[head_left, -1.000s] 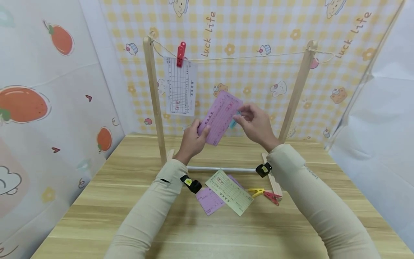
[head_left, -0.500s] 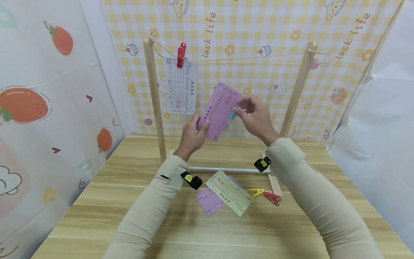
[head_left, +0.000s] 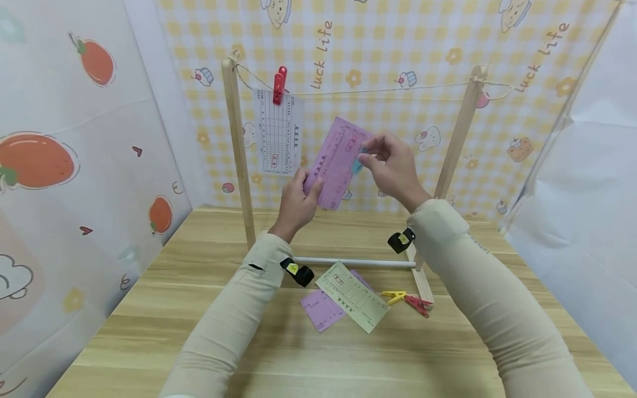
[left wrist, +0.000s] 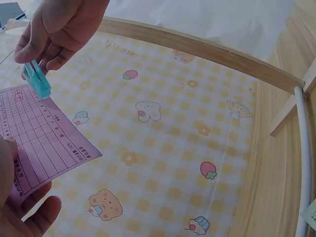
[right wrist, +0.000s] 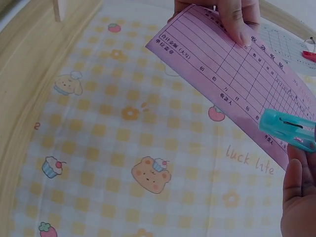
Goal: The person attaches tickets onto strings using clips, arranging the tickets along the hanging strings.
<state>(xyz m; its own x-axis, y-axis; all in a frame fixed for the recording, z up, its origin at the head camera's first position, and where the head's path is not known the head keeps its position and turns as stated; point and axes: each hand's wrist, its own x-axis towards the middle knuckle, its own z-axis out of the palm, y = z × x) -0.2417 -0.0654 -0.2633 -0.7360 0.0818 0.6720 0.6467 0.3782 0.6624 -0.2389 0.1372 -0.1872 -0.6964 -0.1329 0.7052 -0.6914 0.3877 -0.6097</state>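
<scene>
My left hand [head_left: 296, 205] pinches a pink printed receipt slip [head_left: 334, 166] by its lower left edge, thumb on the printed face. The slip is tilted, in the air below the string [head_left: 368, 90]. At its right edge my right hand [head_left: 394, 167] pinches a teal clothespin [right wrist: 282, 123] between thumb and fingers. In the right wrist view the clothespin overlaps the slip's edge; whether it grips the paper I cannot tell. A white receipt slip [head_left: 278, 132] hangs from the string at the left under a red clothespin [head_left: 280, 85].
Wooden posts [head_left: 238, 149] hold the string at both ends, with a white rod [head_left: 353, 261] low between them. On the table [head_left: 308, 365] lie a green slip [head_left: 353, 296] over pink slips [head_left: 322, 310], plus a yellow clothespin [head_left: 395, 296] and a pinkish-red clothespin [head_left: 419, 305].
Both hands have risen a little toward the string, carrying the pink slip and teal clothespin upward. The hanging white slip and the things on the table stay where they were.
</scene>
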